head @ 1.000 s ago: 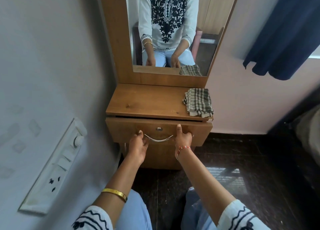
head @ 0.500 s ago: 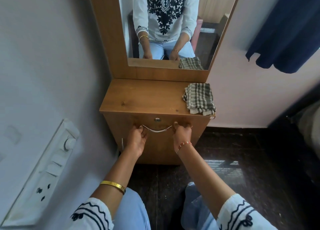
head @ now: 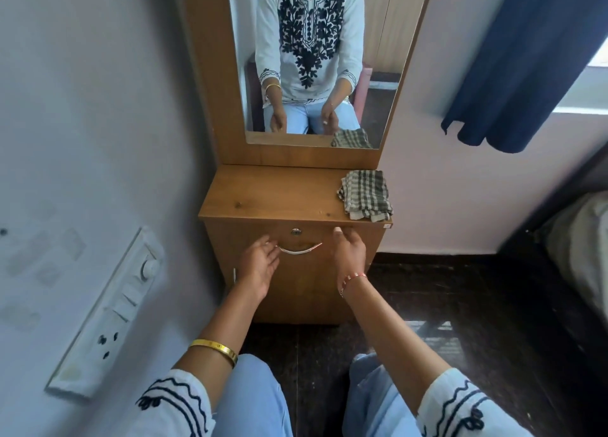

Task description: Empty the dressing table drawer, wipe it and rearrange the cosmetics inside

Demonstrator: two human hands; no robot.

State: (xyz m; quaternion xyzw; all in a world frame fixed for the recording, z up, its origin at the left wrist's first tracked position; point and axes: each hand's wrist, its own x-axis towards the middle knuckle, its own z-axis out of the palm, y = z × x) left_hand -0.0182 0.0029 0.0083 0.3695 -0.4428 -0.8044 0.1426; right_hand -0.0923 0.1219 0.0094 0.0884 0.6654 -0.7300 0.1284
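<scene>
The wooden dressing table (head: 263, 193) stands against the wall with its drawer (head: 316, 255) pushed flush under the top. A curved metal handle (head: 297, 250) and a small lock (head: 296, 231) sit on the drawer front. My left hand (head: 260, 262) hovers just left of the handle, fingers apart and empty. My right hand (head: 350, 251) is just right of the handle, fingers loose, its fingertip near the drawer's top edge. A folded checked cloth (head: 365, 195) lies on the right of the tabletop. No cosmetics are in sight.
A mirror (head: 316, 58) above the tabletop reflects the seated person. A white switchboard (head: 108, 311) is on the left wall. A dark blue curtain (head: 526, 52) hangs at the right, with a bed edge (head: 579, 239) beyond. The floor (head: 460, 305) is dark tile.
The drawer was slightly open a second ago and is now shut flush. Both hands have let go of its front and drawn back a little, fingers opening.
</scene>
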